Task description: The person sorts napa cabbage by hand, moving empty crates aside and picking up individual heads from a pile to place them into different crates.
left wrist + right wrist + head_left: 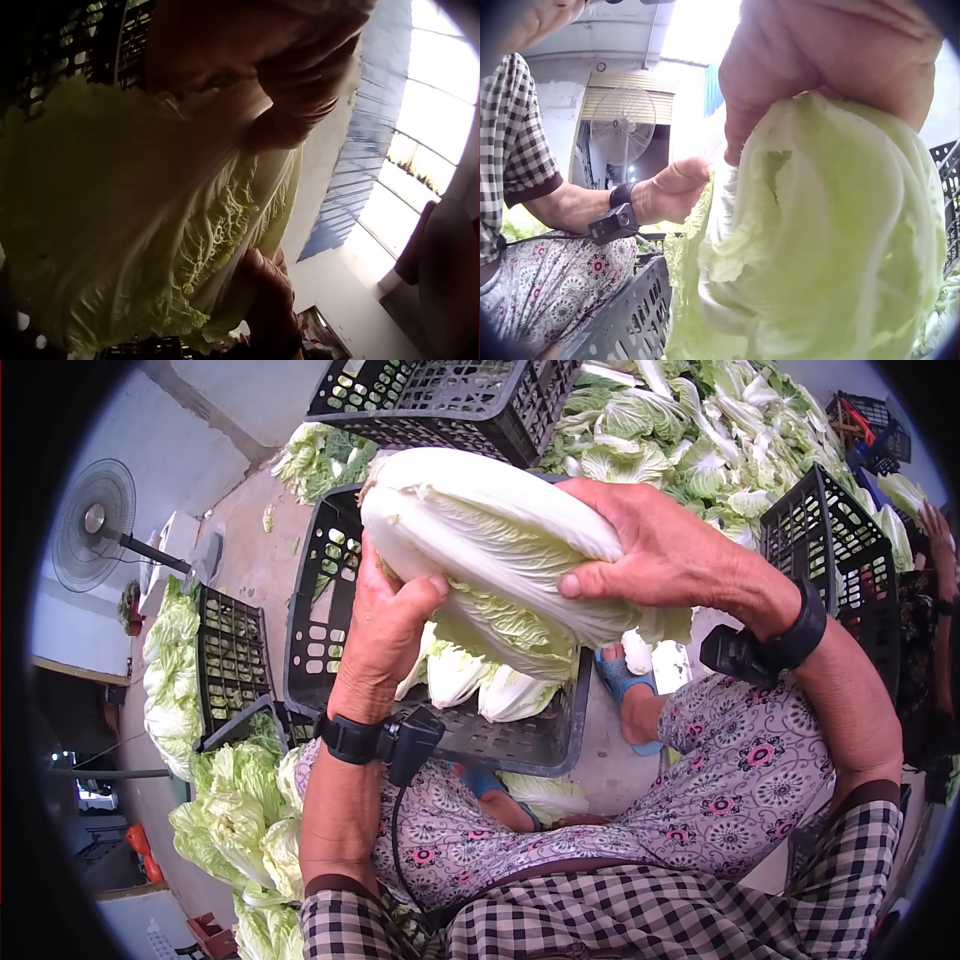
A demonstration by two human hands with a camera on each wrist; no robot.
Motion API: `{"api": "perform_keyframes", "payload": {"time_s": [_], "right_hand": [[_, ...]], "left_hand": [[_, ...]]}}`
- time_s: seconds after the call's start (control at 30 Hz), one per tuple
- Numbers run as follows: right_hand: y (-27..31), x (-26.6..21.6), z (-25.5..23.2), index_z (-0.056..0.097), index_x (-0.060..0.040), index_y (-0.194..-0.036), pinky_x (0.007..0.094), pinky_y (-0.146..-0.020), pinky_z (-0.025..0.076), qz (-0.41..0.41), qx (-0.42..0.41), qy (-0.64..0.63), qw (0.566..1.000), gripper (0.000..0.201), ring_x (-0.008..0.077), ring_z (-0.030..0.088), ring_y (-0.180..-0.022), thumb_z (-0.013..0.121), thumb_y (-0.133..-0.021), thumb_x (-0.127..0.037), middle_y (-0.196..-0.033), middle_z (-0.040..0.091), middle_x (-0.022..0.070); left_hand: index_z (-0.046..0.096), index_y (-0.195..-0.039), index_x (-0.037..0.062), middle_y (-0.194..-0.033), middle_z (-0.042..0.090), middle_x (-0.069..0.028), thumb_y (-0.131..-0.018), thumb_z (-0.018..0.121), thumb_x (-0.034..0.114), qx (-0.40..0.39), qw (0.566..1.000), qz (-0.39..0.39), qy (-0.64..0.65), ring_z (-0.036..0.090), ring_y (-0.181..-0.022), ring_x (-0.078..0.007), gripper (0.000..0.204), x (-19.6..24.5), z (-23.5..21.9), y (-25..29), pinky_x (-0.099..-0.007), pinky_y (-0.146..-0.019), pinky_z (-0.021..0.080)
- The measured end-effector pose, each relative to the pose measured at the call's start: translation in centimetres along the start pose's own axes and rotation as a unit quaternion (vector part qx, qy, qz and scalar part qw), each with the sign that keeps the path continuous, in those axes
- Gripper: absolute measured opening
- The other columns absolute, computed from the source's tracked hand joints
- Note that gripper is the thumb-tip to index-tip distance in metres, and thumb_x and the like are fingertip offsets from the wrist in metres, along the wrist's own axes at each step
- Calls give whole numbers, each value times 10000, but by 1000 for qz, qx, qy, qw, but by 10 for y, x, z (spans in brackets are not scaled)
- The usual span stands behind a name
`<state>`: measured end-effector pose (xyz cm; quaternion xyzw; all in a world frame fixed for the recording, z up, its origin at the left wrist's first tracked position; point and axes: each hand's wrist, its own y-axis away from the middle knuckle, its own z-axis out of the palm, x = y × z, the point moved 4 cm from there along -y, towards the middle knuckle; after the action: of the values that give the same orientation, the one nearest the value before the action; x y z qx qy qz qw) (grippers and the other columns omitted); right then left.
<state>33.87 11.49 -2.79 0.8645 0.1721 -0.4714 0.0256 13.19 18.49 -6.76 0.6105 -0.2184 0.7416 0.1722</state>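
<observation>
A pale napa cabbage (490, 545), white at the ribs and light green at the leaf edges, is held up between both hands above a black plastic crate (470, 745). My left hand (390, 610) grips its stem end, thumb on the near side. At the leafy end my right hand (650, 550) holds it, thumb pressed along a white rib. In the right wrist view the cabbage (817, 225) shows a small tear in an outer leaf. Several trimmed cabbages (515, 693) lie in the crate underneath.
A big heap of leaves (690, 440) fills the far side. Another black crate (440, 405) stands behind, one more (830, 540) to the right. Loose cabbages (240, 810) and a crate (232, 655) are at the left, with a fan (95, 520) beyond. Another person's arm (940, 560) shows far right.
</observation>
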Motion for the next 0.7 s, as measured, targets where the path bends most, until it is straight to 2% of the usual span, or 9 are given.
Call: {"api": "perform_keyframes", "payload": {"time_s": [0.13,0.23,0.33,0.7], "right_hand": [[0,3,2,505,10,-1179,314,-858,445,-1,-4,-17,1000,672,194,574,-953,735,-712,-415,-1026,614,117],[1,2,1,537,25,-1107,334,-803,473,-17,16,-10,1000,546,234,612,-910,734,-694,-273,-957,633,160],[1,0,2,540,24,-1100,334,-796,474,-38,20,-10,999,559,233,611,-907,741,-690,-298,-954,633,155],[2,2,2,543,23,-1075,337,-787,474,-24,20,-20,999,548,227,610,-886,740,-700,-324,-943,632,148]], "left_hand": [[303,-1309,46,-1188,468,-90,-684,605,70,19,999,-4,-35,469,-1108,-189,695,2,-1,0,-336,-976,376],[324,-1297,43,-1168,479,-83,-685,598,65,18,999,4,-46,478,-1083,-182,671,4,0,1,-323,-960,382],[337,-1290,40,-1159,484,-77,-691,595,65,12,999,2,-42,480,-1068,-174,652,2,-5,0,-313,-948,384],[306,-1328,33,-1177,486,-87,-685,585,76,7,998,-9,-61,487,-1085,-185,703,5,-2,0,-318,-953,390]]}}
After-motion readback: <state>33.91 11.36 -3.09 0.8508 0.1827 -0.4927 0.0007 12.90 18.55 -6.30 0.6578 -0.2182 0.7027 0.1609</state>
